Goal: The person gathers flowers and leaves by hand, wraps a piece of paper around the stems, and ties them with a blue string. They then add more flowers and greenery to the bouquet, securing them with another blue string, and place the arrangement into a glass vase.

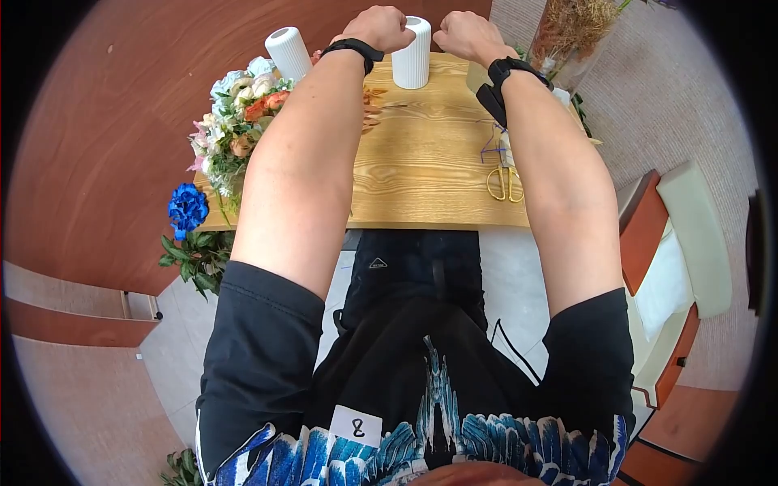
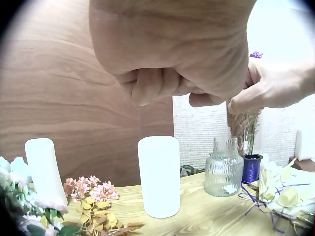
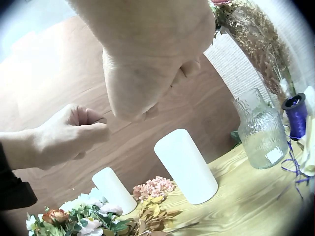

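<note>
Both hands are raised above the far side of the wooden table, apart from each other, with a ribbed white vase (image 1: 411,61) standing upright below and between them. My left hand (image 1: 381,30) has its fingers curled in, the thumb against the index finger, and nothing shows in it. My right hand (image 1: 472,36) is curled likewise, and no object shows in its fingers. In the left wrist view the white vase (image 2: 159,177) stands below the left fist. A clear ribbed glass vase (image 2: 224,172) sits to its right, with a purple ribbon spool (image 2: 251,168) close behind.
A second white vase (image 1: 288,53) stands at the back left behind a pile of artificial flowers (image 1: 243,109). A blue flower (image 1: 188,207) lies at the left edge. Gold-handled scissors (image 1: 504,183) rest on the right, near purple ribbon. Dried grasses (image 1: 574,32) stand behind the right arm.
</note>
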`<state>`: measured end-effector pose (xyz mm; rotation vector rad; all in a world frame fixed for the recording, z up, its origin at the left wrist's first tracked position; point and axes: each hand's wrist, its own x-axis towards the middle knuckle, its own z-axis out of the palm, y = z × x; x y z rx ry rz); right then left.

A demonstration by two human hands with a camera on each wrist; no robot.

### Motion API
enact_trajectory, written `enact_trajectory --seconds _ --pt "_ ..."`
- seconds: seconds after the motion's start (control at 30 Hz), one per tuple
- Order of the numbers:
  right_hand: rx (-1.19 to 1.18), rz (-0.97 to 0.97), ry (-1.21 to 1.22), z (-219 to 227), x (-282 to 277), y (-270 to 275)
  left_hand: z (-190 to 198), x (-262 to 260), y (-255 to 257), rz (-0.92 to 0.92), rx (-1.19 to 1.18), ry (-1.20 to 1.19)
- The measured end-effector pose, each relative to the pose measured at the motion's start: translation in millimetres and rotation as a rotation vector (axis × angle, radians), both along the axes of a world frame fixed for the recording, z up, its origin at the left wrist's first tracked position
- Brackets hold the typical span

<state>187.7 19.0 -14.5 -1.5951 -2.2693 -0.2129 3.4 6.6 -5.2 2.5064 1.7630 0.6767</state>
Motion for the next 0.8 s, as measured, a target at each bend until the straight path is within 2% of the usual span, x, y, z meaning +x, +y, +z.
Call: enact_trajectory --seconds 0.17,0.2,0.23,0.3,0.33,0.4,0.43,0.47,0.5,0.53,0.57,0.6,0.63,0.67,0.7,0.73,0.77,0.8 --pt "-0.045 0.007 -0.026 -2 -3 2 -2 0 -1 0.002 -0.008 0.027" --pt "0.012 0.028 -0.011 -5 -3 1 -2 -1 -3 0.012 -0.011 0.026" --pt "0.068 0.051 0.004 -9 -2 2 -3 0 -8 0.034 -0.049 -0.005" --pt "0.033 0.063 0.011 -12 -3 2 1 2 -25 0.09 -0.161 -0.052" --pt "-0.003 0.062 0.017 -16 -3 1 -12 0 -12 0.104 -0.166 -0.053" --pt "-0.058 0.065 0.125 -31 -2 -2 -65 -11 30 -0.002 -0.071 0.02" --pt "-0.068 0.126 0.257 -51 -1 -2 -92 -16 35 -0.106 0.033 -0.043" --pt "-0.077 0.183 0.39 -78 1 -2 -101 -13 12 -0.132 -0.043 -0.075" --pt "-0.085 0.292 0.415 -101 5 -10 -118 -12 -8 -0.205 -0.253 -0.256" --pt "-0.093 0.402 0.438 -124 9 -28 -113 -11 -49 -0.165 -0.429 -0.211" --pt "-0.203 0.335 0.577 -146 12 -62 -138 -17 -68 -0.274 -0.253 -0.153" --pt "-0.257 0.353 0.652 -162 17 -93 -154 -18 -103 -0.312 -0.213 -0.313" --pt "-0.275 0.359 0.655 -161 19 -130 -158 -20 -143 -0.351 -0.242 -0.479" --pt "-0.255 0.373 0.583 -179 29 -148 -155 -26 -181 -0.324 -0.423 -0.509" --pt "-0.191 0.338 0.57 -198 38 -167 -169 -38 -208 -0.385 -0.517 -0.614" --pt "-0.313 0.287 0.792 -217 43 -179 -188 -47 -230 -0.336 -0.611 -0.803" --pt "-0.435 0.215 1.056 -235 44 -189 -195 -55 -251 -0.162 -0.797 -1.026" --pt "-0.455 0.218 1.053 -243 45 -199 -221 -67 -264 -0.067 -0.703 -1.057"
